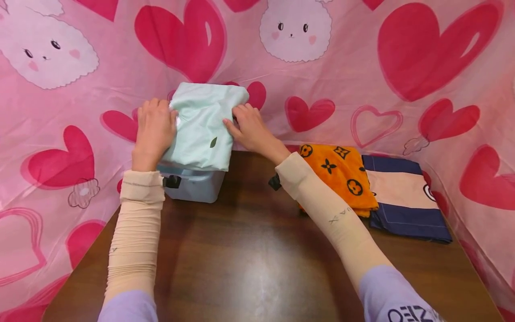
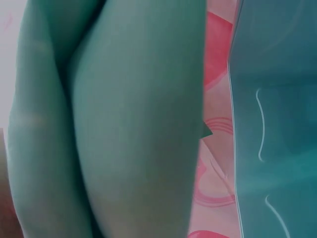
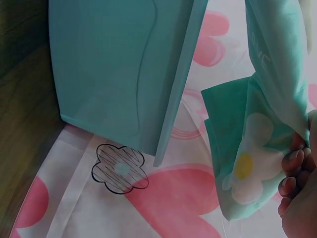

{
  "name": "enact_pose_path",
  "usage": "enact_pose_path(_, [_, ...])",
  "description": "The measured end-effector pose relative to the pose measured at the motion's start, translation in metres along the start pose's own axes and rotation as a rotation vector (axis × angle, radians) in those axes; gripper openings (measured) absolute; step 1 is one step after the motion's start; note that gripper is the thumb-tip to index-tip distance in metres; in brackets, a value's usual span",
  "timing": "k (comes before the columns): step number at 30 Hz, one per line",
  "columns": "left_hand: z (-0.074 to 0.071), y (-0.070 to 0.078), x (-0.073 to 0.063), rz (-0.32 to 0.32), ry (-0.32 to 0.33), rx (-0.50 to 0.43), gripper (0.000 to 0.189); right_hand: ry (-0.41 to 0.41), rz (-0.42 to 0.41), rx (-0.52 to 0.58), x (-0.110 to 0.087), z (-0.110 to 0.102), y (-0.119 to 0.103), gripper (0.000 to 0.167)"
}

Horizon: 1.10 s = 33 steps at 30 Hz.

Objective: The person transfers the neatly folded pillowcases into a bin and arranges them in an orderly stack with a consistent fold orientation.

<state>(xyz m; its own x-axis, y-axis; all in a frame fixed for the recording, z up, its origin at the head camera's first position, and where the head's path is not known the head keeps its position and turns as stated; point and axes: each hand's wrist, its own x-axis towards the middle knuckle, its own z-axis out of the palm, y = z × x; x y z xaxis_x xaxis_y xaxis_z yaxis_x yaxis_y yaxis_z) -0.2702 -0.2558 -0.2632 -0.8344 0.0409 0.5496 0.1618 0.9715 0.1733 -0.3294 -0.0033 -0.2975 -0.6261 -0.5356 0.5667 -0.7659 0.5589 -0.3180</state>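
Both hands hold a folded mint-green cloth point(image 1: 201, 127) by its opposite sides, over a pale blue plastic bin point(image 1: 197, 188). My left hand point(image 1: 154, 127) grips the left edge, its thumb on the cloth's upper face. At the right edge, my right hand point(image 1: 251, 127) pinches the cloth between thumb and curled fingers. In the right wrist view the cloth's underside point(image 3: 255, 148) carries a white flower with a yellow centre, and the bin point(image 3: 114, 64) stands apart from it. Thick folds of the cloth point(image 2: 138, 124) fill much of the left wrist view, beside the bin point(image 2: 277, 124).
An orange folded cloth point(image 1: 338, 174) with black motifs lies on the brown wooden table point(image 1: 249, 259), partly behind the right forearm. Beside it lies a navy and cream folded cloth point(image 1: 406, 192). A pink curtain point(image 1: 249, 40) with hearts and white animal faces hangs around the table.
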Motion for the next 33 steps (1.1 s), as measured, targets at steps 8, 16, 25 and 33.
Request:
enact_pose_path(8, [-0.001,-0.007,0.000,-0.002,0.015,-0.012,0.028,-0.013,-0.021,-0.028,0.005,0.007,-0.002,0.030])
enact_pose_path(16, [-0.002,-0.012,-0.002,-0.033,0.014,-0.039,0.029,-0.034,-0.026,-0.036,0.008,0.011,-0.003,0.030])
enact_pose_path(25, [0.000,-0.016,-0.001,-0.040,0.014,-0.041,0.032,-0.049,-0.014,-0.048,0.010,0.019,-0.002,0.032])
enact_pose_path(33, [0.000,-0.020,-0.002,-0.065,-0.006,-0.042,0.034,-0.063,-0.019,-0.053,0.011,0.024,-0.004,0.031])
